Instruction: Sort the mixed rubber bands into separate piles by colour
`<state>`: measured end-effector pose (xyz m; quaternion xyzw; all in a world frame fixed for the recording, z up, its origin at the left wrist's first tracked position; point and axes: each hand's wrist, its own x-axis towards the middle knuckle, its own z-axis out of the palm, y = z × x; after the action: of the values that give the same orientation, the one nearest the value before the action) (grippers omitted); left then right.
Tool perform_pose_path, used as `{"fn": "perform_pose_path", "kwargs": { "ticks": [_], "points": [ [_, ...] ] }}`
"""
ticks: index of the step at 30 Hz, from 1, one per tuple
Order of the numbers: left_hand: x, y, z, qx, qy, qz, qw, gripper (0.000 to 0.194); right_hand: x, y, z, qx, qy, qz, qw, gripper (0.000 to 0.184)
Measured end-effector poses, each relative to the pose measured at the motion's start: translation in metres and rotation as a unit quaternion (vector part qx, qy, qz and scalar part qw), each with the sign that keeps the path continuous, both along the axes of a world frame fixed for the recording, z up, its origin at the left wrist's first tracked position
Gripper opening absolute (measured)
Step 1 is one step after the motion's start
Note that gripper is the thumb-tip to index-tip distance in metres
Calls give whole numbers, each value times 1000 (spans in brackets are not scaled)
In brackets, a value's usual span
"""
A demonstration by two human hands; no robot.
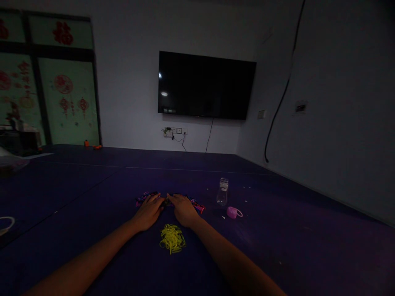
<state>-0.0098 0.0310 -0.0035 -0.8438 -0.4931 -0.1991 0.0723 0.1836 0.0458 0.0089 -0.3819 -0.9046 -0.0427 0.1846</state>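
A loose pile of dark, pink, blue and red bands (197,205) lies on the purple surface, partly covered by both hands. Across its left part rests my left hand (149,212), open, with the fingers stretched forward over the bands. My right hand (184,209) is also open and lies on the right part, its fingers pointing inward toward the left ones. Dark bands show in the narrow gap between the fingertips; finer detail is lost in the dim light. Closer to me, between my forearms, sits a separate heap of yellow bands (172,239).
Right of the pile stands a clear bottle (222,193) without a lid, and a pink cap with a loop (232,212) lies near it. Small white scraps (223,217) are scattered there. A white ring-shaped thing (8,224) is at the far left.
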Motion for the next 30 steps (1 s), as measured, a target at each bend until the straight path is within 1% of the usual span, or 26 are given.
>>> {"fn": "perform_pose_path", "kwargs": {
  "ticks": [3, 7, 10, 13, 16, 19, 21, 23, 25, 28, 30],
  "points": [
    [1, 0, 1, 1, -4, -11, 1000, 37, -1, 3, -3, 11, 3, -8, 1000, 64],
    [3, 1, 4, -33, 12, -17, 999, 46, -2, 6, -5, 16, 3, -11, 1000, 63],
    [4, 3, 3, -44, 14, -16, 999, 47, -2, 5, -3, 17, 5, -11, 1000, 63],
    [3, 4, 0, -43, 9, -19, 999, 46, -1, 2, -1, 13, 8, -1, 1000, 62],
    [1, 5, 0, -19, -15, -19, 1000, 40, 0, 2, 0, 6, 12, 18, 1000, 63],
    [0, 4, 4, 11, -58, -30, 998, 31, 0, 1, 0, 5, 17, 37, 999, 65],
    [0, 3, 7, 15, -78, -37, 996, 29, 0, 1, 1, 9, 20, 39, 999, 66],
    [0, 1, 9, 10, -74, -40, 996, 28, 0, 0, 2, 18, 24, 27, 999, 65],
    [1, -1, 10, 5, -51, -49, 997, 31, -1, 0, 2, 27, 28, 13, 999, 61],
    [2, -6, 11, -3, -23, -60, 998, 36, -2, 1, 3, 29, 21, 4, 999, 48],
    [2, -8, 11, -4, -22, -58, 998, 36, -3, 2, 4, 23, 7, 3, 1000, 39]
  ]
}}
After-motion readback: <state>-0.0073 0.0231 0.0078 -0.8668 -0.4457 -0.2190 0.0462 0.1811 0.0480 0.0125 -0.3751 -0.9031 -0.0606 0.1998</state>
